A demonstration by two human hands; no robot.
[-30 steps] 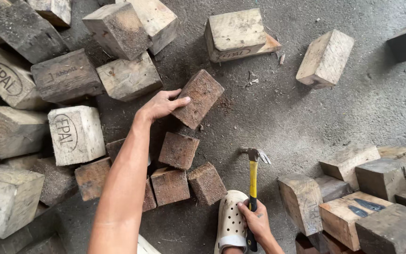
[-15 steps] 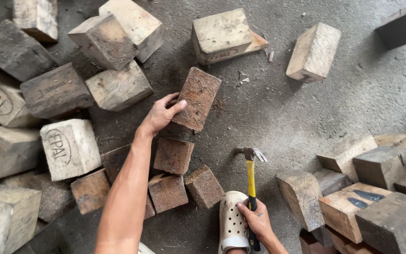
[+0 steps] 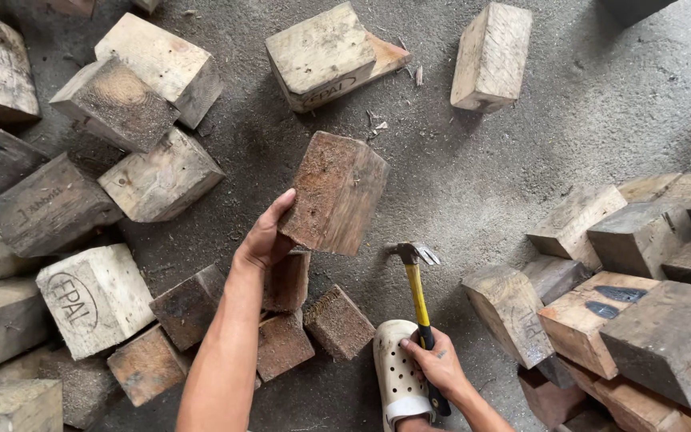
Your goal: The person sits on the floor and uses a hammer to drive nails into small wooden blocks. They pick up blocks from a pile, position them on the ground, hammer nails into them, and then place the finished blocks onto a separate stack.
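across the rough grey concrete floor [image 3: 521, 152] lie more than twenty weathered wooden blocks, a pale squarish pile on the left [image 3: 97, 296], a darker heap on the right [image 3: 601, 304], two apart at the top. the left hand [image 3: 264, 240] has its grip closed around one reddish-brown, coarse-grained block [image 3: 333, 192], lifted clear above four similar small brown blocks [image 3: 285, 344]. the right hand [image 3: 435, 364] grips one yellow-handled claw hammer [image 3: 416, 284] beside one perforated white clog [image 3: 397, 372].

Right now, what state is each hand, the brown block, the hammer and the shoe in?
left hand: gripping the brown block, lifted
brown block: held off the floor, tilted
right hand: closed on the hammer handle
hammer: held, head pointing away
white clog: on the foot, on the floor
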